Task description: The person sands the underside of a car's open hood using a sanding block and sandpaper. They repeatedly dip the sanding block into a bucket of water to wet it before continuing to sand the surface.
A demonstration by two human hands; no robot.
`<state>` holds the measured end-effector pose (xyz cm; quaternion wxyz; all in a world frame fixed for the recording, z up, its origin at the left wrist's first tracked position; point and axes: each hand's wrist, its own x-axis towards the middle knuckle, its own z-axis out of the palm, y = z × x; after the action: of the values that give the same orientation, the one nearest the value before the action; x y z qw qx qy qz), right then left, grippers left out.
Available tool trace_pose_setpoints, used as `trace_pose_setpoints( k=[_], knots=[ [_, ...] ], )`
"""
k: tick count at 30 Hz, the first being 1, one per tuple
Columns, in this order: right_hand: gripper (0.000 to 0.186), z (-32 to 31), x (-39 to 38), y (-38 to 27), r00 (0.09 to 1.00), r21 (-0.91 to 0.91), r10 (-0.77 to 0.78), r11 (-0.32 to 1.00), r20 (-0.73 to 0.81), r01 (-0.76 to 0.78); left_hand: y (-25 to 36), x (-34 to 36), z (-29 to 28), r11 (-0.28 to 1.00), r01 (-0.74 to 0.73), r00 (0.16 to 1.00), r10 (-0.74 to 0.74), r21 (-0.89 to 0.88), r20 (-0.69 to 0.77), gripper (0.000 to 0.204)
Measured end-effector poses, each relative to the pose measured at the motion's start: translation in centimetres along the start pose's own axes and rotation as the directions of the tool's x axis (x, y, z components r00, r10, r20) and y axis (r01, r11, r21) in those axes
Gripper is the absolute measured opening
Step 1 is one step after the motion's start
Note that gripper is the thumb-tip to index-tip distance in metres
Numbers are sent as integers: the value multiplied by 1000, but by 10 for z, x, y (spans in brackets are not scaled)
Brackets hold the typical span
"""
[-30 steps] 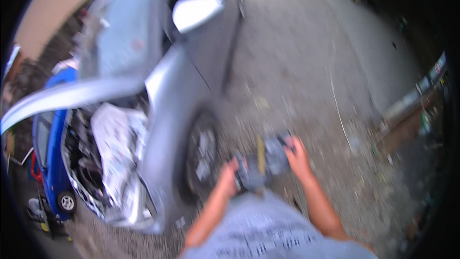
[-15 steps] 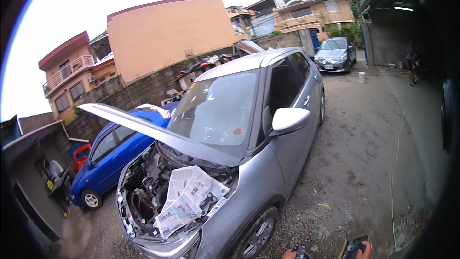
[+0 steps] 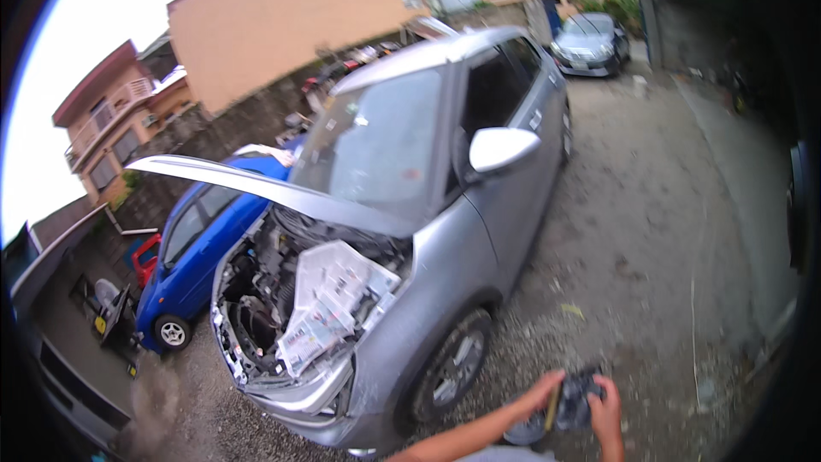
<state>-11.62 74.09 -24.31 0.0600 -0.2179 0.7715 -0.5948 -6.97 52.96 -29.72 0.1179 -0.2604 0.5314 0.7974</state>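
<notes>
Low in the head view, my left hand point(image 3: 544, 387) is closed at the top of a yellow strip point(image 3: 552, 404) beside a dark grey object point(image 3: 575, 405), blurred and hard to make out. On that object's right side, my right hand point(image 3: 605, 402) has its fingers wrapped round it. Below my left hand is another rounded grey piece point(image 3: 523, 433), partly behind my forearm. Just left of my hands stands the silver car point(image 3: 492, 235), its front wheel point(image 3: 449, 368) nearest them. Its hood point(image 3: 256, 188) is raised, and newspaper sheets point(image 3: 329, 299) lie over part of the engine bay point(image 3: 261, 325).
A blue car point(image 3: 197, 257) stands behind the silver one, near a red plastic object point(image 3: 147, 255) and a block wall point(image 3: 175, 150). A grey car point(image 3: 586, 51) is parked at the back. A pale cord point(image 3: 694, 334) runs along the gravelly ground point(image 3: 620, 257) by a concrete strip point(image 3: 735, 171).
My view swung up from the ground to the yard, then dipped slightly. My hands have drawn closer together, with my left hand moved right to the yellow strip, and show more than half a second ago.
</notes>
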Motion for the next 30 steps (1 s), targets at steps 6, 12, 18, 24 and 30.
trace_pose_setpoints(
  k=[6, 12, 18, 24, 30],
  knots=[
    [69, 9, 28, -64, 983, 385, 183, 905, 30, -180, 103, -39, 2, 984, -164, 986, 163, -71, -26, 75],
    [73, -3, 27, -42, 972, 243, 219, 942, 80, -232, 124, -55, 10, 968, -230, 961, 242, -96, 137, 34],
    [71, -2, 29, -56, 970, 365, 223, 899, 92, -241, 123, -61, 3, 959, -253, 961, 233, 126, 151, 20],
    [49, -7, 49, -103, 978, 25, -70, 997, 196, 67, 129, -71, 21, 823, -450, 884, 356, 347, 303, 12],
    [24, 0, 60, -104, 955, -89, 7, 996, 298, 20, 132, -71, 32, 661, -498, 857, 474, 561, 202, 15]
  ],
)
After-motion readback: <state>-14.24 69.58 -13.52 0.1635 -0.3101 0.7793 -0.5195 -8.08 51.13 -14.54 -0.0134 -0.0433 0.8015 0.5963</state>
